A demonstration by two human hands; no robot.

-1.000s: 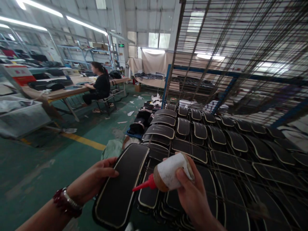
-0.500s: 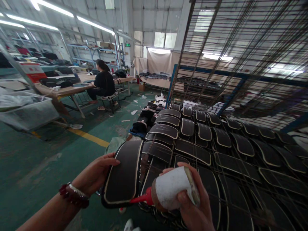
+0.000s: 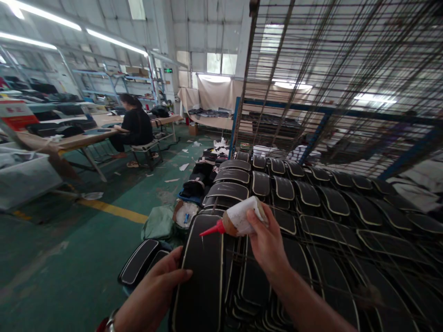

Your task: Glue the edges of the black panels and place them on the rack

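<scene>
I see right hand [image 3: 266, 237] closed round a tilted white-and-brown, red-nozzled bottle [image 3: 239, 218]. Left hand [image 3: 157, 287] pinches the pale-edged black oblong panel [image 3: 205, 279] beneath.

The green floor [image 3: 86, 240] around the brown-topped counter [image 3: 76, 139] is pretty scuffed, with paper scraps [image 3: 183, 167] strewn to its right and a yellow stripe [image 3: 114, 210] painted in front. Blue shelving [image 3: 110, 83] is parked behind it, tube lights [image 3: 117, 43] are strung above, and windows [image 3: 222, 63] are set in the pale wall [image 3: 209, 30] beyond, off to its right.

No legible lettering anywhere.
</scene>
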